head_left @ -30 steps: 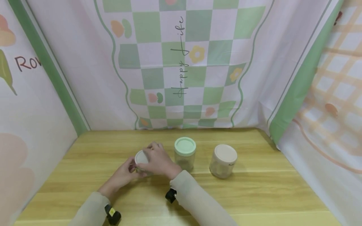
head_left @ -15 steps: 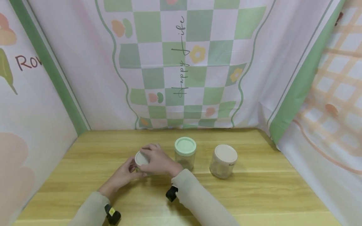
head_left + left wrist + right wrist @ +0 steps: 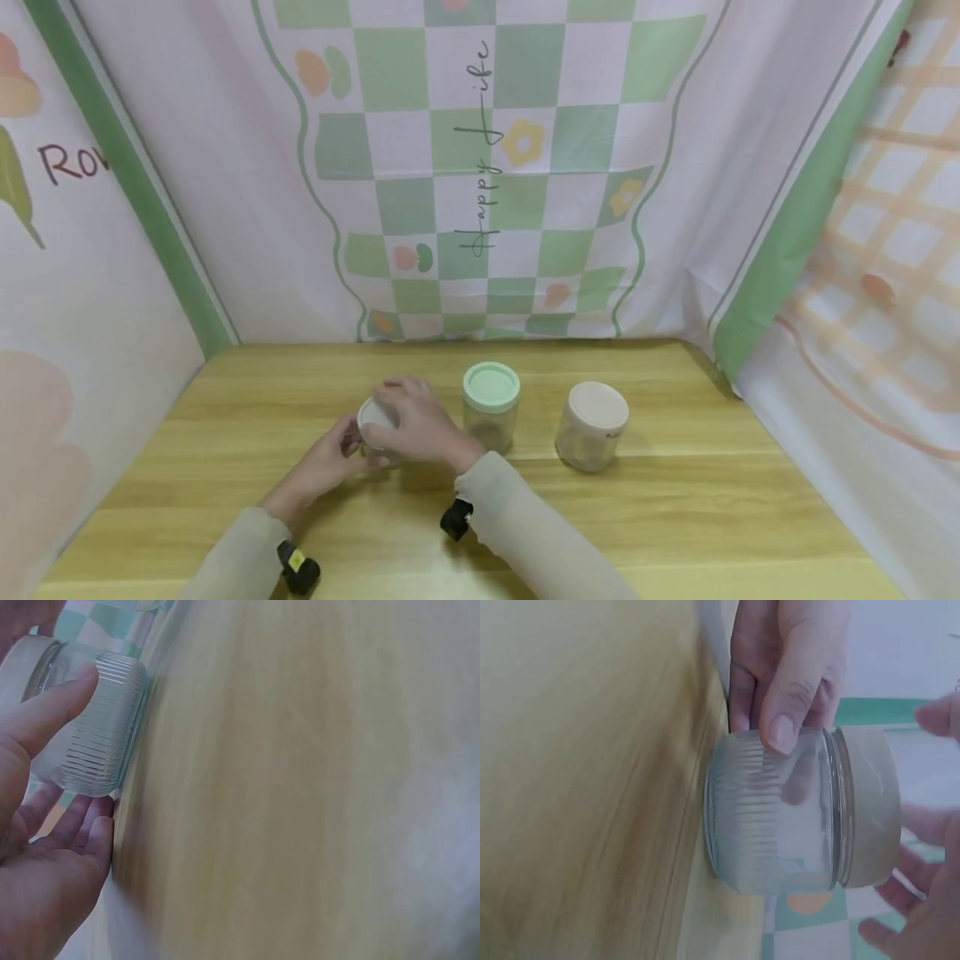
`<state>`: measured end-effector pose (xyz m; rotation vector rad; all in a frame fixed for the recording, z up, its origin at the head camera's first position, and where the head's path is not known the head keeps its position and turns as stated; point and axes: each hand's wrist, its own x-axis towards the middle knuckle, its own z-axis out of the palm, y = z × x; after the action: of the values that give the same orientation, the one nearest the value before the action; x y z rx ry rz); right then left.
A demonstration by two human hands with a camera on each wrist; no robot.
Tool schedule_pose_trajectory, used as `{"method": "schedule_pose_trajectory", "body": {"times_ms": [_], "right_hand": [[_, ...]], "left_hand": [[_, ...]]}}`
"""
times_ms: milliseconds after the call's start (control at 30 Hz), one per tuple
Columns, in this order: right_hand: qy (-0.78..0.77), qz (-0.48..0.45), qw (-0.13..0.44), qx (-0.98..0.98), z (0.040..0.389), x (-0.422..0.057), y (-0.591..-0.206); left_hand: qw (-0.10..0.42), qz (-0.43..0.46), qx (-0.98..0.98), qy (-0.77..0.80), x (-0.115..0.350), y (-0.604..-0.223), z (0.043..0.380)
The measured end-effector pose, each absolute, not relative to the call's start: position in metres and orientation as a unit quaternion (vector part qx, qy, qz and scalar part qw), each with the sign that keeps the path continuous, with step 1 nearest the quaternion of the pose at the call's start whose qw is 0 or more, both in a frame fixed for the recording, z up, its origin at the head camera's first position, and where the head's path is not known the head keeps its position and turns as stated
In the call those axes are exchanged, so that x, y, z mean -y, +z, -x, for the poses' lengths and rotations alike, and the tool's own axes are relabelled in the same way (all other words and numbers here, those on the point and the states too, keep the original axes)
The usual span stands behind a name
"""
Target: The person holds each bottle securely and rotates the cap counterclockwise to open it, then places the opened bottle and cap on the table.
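A short ribbed glass jar [image 3: 772,810] stands upright on the table, its off-white lid [image 3: 874,806] seated on top. My left hand [image 3: 322,467] holds the jar's side, thumb against the glass in both wrist views and fingers round the opposite side. Over the lid is my right hand [image 3: 420,425], its fingers spread and loosely bent around the rim. In the right wrist view its thumb [image 3: 936,718] stands off the lid, while other fingertips are close to the rim; contact is hard to tell. The lid's far side is hidden in the head view.
Right of the hands stands a taller glass jar with a mint green lid [image 3: 491,387]. Farther right is a wide glass jar with a pale beige lid [image 3: 597,407]. Patterned cloth [image 3: 465,192] hangs behind the wooden table [image 3: 675,517].
My right hand has shifted and turned slightly on the lid; its thumb now lies farther over the lid's top. The left hand and the jars stay in place.
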<state>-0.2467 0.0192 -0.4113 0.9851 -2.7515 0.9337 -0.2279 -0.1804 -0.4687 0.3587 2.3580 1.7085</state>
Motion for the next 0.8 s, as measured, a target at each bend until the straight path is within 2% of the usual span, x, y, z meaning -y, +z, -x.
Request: {"method": "schedule_pose_trajectory", "body": {"times_ms": [167, 300, 800], "right_hand": [[0.268, -0.278, 0.117, 0.915, 0.2436, -0.0135, -0.4124], [0.227, -0.256, 0.151, 0.928, 0.2406, -0.0099, -0.4116], [0.203, -0.259, 0.125, 0.936, 0.2382, -0.0091, -0.4128]], "left_hand": [[0.107, -0.132, -0.792, 0.587, 0.1805, -0.4684, 0.2279], [0.11, -0.136, -0.787, 0.592, 0.18, -0.4679, 0.2275], [0.125, -0.116, -0.793, 0.585, 0.1816, -0.4659, 0.2263]]}}
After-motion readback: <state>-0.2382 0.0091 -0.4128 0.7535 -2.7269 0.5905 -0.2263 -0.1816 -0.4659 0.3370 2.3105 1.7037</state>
